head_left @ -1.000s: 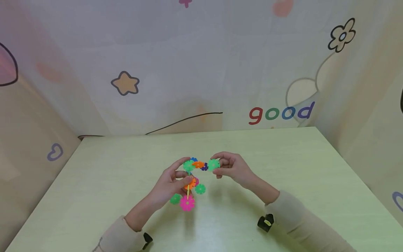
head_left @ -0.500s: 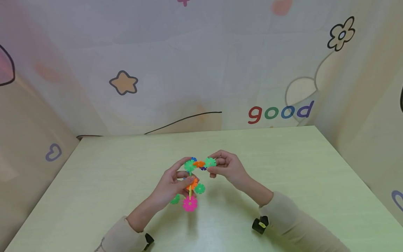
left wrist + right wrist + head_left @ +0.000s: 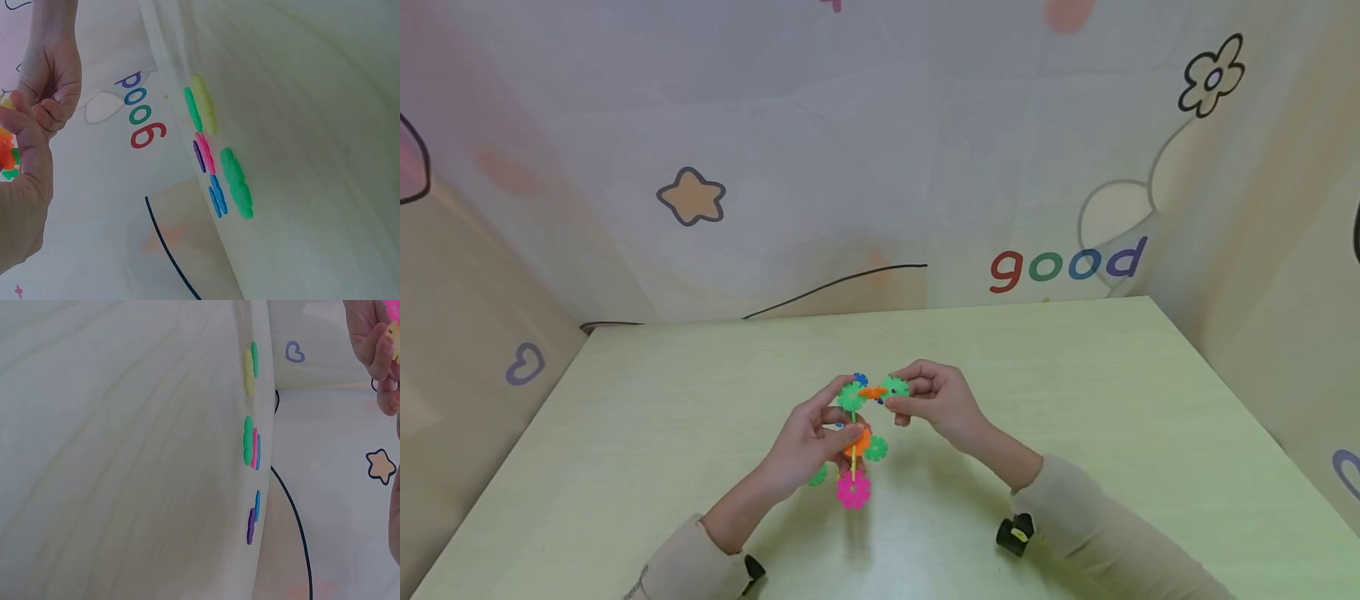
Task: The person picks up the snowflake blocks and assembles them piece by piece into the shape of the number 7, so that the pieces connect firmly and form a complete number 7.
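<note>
In the head view, my left hand [image 3: 805,442] holds up a built-up piece of notched plastic discs, thumb on an orange disc [image 3: 859,443]. A pink disc [image 3: 853,490] forms its lower end, and a green disc [image 3: 852,396] is near the top by my index finger. A second orange disc [image 3: 872,392] sticks out rightward from there. My right hand [image 3: 943,404] pinches another green disc [image 3: 895,386] close beside that orange one; whether they are joined I cannot tell. A dark disc behind them is mostly hidden. The left wrist view shows little of the piece.
Loose discs lie on the table in the wrist views: a green disc [image 3: 237,183], a yellow disc [image 3: 204,103] and several others in pink, blue and purple. A black wrist camera [image 3: 1015,533] hangs below my right sleeve. Printed cloth walls surround the pale table [image 3: 1075,375].
My right hand has moved left with its green disc, bringing it near the orange disc. The dark purple disc between them has become mostly hidden. My left hand stays nearly still.
</note>
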Demonstrator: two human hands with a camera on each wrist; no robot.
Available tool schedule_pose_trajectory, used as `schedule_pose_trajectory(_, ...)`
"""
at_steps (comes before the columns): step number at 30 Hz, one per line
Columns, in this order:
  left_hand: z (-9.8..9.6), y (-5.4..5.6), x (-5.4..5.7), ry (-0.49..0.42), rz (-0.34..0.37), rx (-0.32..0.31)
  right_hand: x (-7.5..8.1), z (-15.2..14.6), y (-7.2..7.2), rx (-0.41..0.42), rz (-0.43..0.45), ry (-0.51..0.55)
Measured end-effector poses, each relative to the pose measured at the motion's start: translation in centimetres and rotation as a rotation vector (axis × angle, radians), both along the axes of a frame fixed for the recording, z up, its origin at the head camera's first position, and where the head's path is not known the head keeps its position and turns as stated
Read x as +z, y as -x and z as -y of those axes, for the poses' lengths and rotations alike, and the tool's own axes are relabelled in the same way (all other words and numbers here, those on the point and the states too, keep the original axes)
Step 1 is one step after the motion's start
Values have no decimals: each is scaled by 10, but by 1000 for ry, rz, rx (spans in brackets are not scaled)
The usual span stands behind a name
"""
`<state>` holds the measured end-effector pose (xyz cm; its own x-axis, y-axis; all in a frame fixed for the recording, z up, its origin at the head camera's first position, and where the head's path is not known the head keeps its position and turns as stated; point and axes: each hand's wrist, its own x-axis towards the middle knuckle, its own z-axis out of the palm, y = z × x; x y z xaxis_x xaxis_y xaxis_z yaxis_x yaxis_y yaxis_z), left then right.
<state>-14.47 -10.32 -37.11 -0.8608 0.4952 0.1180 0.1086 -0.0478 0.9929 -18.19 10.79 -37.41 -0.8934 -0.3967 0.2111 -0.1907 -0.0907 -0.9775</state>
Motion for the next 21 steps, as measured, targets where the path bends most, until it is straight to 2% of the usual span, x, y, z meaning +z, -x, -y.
schedule_pose_trajectory(10, 4, 0, 3, 20, 44, 49, 0, -12, 8, 40, -30, -99)
schedule_pose_trajectory(17, 11, -2, 7, 47, 59, 74, 2, -23, 22, 34, -53, -143)
schedule_pose_trajectory(21, 14, -2, 8, 47, 57, 73, 2, -27, 33, 51, -57, -221)
